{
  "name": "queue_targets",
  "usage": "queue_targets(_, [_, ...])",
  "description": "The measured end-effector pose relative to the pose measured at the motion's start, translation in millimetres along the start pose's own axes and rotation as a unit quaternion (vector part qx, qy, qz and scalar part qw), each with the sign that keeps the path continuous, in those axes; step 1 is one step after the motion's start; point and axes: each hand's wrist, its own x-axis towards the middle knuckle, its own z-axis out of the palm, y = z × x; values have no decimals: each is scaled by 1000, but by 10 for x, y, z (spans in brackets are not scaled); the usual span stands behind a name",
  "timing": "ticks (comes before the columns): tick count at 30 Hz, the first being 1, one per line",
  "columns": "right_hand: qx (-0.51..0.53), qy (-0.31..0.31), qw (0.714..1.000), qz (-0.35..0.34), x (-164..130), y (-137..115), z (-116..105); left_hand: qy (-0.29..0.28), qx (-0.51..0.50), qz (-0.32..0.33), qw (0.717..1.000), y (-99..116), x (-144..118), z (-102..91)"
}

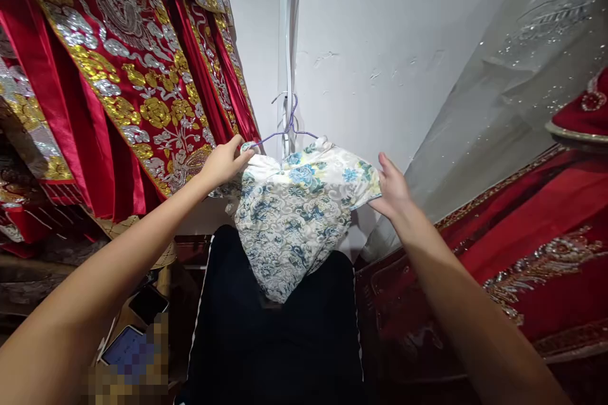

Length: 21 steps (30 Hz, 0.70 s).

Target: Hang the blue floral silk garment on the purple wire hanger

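A white short-sleeved top (294, 215) with a blue and yellow floral pattern hangs on a thin purple hanger (291, 129). The hanger's hook rests at a metal hook on a white upright pole (287, 50). My left hand (225, 163) pinches the top's left shoulder near the end of the hanger. At the other side, my right hand (393, 188) grips the edge of the right sleeve, thumb raised and fingers partly hidden behind the cloth. The sleeve is stretched out sideways between hand and hanger. The top's lower end narrows to a point above my dark-clad lap.
Red garments with gold and silver embroidery (156, 112) hang at the left. On the right are a sheer sparkling fabric (475, 114) and red beaded clothing (532, 202). A phone with a lit screen (124, 347) lies low at the left. A white wall (370, 25) stands behind.
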Motion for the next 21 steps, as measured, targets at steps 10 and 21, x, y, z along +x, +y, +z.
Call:
queue_targets(10, [40,218,969,-110,-21,-197,-58,112,-75,119,984,673,418,-228])
queue_targets(21, [-160,-386,880,-226,-916,-647,475,7,-538,19,843,1164,-41,-432])
